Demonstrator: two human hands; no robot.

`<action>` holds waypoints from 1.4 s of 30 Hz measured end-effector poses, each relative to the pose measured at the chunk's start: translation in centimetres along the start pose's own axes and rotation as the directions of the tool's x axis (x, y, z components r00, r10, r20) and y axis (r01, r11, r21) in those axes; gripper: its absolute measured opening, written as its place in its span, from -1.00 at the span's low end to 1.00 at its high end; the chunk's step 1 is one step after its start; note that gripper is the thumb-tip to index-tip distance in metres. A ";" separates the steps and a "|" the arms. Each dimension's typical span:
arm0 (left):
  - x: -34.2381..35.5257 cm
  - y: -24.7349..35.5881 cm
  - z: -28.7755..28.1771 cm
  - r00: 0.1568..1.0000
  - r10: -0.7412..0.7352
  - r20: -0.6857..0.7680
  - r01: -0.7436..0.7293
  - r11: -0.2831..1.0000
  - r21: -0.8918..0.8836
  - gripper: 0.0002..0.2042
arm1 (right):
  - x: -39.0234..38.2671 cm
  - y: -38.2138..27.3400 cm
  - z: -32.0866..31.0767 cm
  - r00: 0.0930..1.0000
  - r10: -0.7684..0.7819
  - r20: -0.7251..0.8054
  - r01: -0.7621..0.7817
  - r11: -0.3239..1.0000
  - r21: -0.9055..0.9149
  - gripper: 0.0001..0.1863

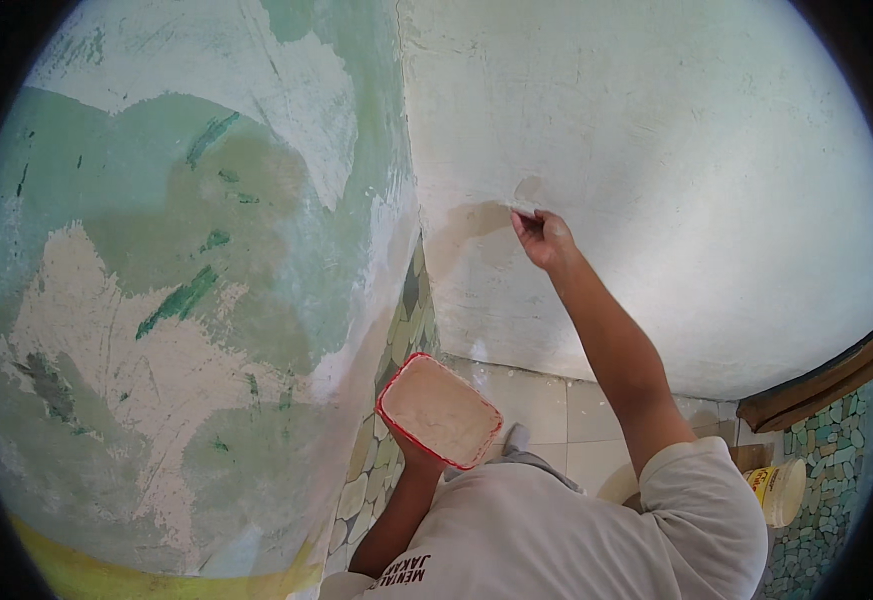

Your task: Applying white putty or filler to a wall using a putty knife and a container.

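My left hand (413,452) holds up a red-rimmed rectangular tub (444,412) from below, near my body; most of its fingers are hidden behind it. Pale beige paste nearly fills the tub, and smears of it coat the rim. My right arm reaches out to the white wall (647,160). Pinched in my right hand (547,238) is a small flat scraper (525,211), seen nearly edge-on, its blade at the wall surface. A damp-looking darker patch (531,187) shows just beyond the blade.
On the left stands a green wall (137,160) with pale filler patches and dark green scrapes. Light floor tiles (589,412) lie below, with pebble-patterned strips beside them. A yellow and white bucket (783,493) stands at lower right, near a brown wooden edge (812,385).
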State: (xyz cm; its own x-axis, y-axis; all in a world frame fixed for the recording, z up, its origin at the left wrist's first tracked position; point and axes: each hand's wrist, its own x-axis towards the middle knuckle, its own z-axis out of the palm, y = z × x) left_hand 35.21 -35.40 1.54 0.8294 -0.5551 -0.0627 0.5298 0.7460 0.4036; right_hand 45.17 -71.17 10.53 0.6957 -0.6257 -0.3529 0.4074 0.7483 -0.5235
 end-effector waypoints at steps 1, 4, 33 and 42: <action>-0.1 0.0 -0.1 1.000 -0.014 -0.002 0.014 0.999 -0.034 -0.53 | 1.1 -0.7 0.8 1.000 0.002 0.000 -0.002 1.000 -0.001 -0.72; -0.5 -0.5 -0.3 0.999 0.005 -0.041 -0.003 0.999 0.039 -0.53 | 3.3 -4.9 1.9 1.000 0.007 0.014 -0.008 0.995 0.099 -0.72; -1.4 0.9 0.6 0.994 0.088 -0.062 -0.074 0.976 0.206 -0.48 | -9.1 -4.0 2.6 0.952 -0.198 0.232 0.275 0.885 -0.375 -0.76; -0.8 0.6 0.0 0.994 0.105 -0.038 -0.101 0.992 0.081 -0.45 | -7.7 -0.8 -1.6 0.411 -0.067 0.909 0.642 -0.686 -0.341 -0.78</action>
State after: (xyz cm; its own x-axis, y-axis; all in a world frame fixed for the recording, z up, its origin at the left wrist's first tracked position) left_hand 34.84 -34.48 1.81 0.8865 -0.4595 -0.0551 0.4268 0.7659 0.4809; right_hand 38.54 -67.29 12.39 0.7966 -0.1073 0.5950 -0.0348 -0.9906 -0.1321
